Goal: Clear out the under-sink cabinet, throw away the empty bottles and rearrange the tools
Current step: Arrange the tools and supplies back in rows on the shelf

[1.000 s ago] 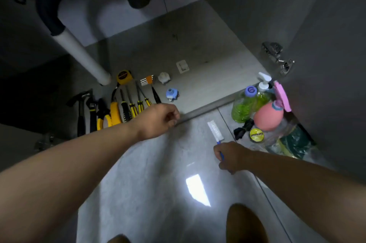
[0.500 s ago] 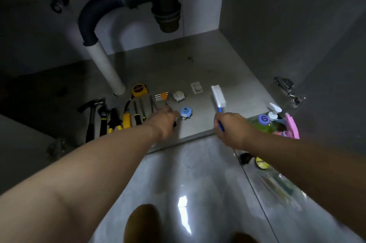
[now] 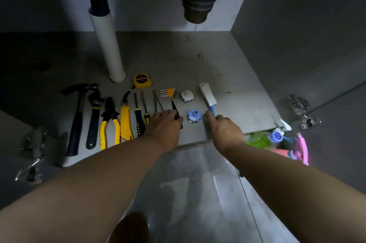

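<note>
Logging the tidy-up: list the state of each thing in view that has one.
White brush with blue handle: lying on the cabinet floor, handle gripped by right hand.
Left hand: resting on a black-handled tool; grip unclear.
Yellow-handled pliers: jaws closed, lying flat.
Yellow tape measure: tape retracted.
Green bottle with blue cap: capped, outside the cabinet.

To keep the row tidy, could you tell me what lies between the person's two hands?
In the head view, a small blue fitting sits between the left hand and the right hand, which grips the white brush.
</note>
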`<state>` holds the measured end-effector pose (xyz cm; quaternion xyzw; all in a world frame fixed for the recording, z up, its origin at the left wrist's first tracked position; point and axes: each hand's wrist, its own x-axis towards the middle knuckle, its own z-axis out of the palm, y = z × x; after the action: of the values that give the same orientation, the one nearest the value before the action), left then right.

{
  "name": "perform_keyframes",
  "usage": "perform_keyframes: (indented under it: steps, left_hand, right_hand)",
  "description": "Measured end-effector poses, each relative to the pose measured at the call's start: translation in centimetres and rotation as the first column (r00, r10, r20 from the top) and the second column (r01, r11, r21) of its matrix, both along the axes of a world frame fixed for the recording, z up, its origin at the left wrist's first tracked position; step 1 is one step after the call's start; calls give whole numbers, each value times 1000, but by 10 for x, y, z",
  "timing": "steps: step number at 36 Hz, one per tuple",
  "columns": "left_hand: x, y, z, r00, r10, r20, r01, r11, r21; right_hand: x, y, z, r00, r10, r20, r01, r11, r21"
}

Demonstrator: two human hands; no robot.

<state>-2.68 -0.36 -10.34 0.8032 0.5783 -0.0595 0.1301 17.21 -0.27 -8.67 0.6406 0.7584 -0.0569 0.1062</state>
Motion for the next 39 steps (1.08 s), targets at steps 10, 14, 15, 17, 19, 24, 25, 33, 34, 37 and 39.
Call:
perform_keyframes:
  steps: [10,14,15,17,19,24,25,33,34,37,39]
  left_hand:
    - [-13,2,-3,1000,23,13,-22,999,-33]
    - [-13,-1,-1,999,18,-31,-20,997,-71]
    - [-11,-1,0,999,21,-42,-24,997,-75]
    - [-8,-2,-1,998,29,-59,-33,997,-66]
    - [-7,-4,-2,997,24,-74,-27,999,-40]
    - [-10,-19,-6,998,39,-45,-37,999,36]
    - [-10,-22,-6,999,42,-27,-40,998,58]
    - [17,-44,5,976,-216,-28,211,904,371]
    - [26,-48,5,953,-299,-44,294,884,364]
    - [56,-63,-2,875,-484,-13,472,846,246]
    - [77,-71,-12,843,-537,32,531,841,104]
  right_hand:
    - [-5,-8,-12,988,-103,-111,101,995,-22]
    - [-6,-7,-16,983,-86,-164,82,996,-33]
    - [-7,-7,-17,981,-82,-177,77,996,-33]
    - [-7,-6,-20,977,-72,-203,66,997,-34]
    - [-6,-7,-22,971,-68,-229,60,997,-40]
    - [8,-17,-13,965,28,-259,-47,997,-65]
    - [14,-21,-10,963,77,-258,-100,992,-76]
    - [104,-84,-14,922,340,-183,-386,838,-386]
    - [116,-93,-20,923,357,-143,-383,826,-413]
    - [146,-114,-37,934,358,-12,-309,789,-531]
    - [158,-120,-46,952,305,43,-233,805,-545]
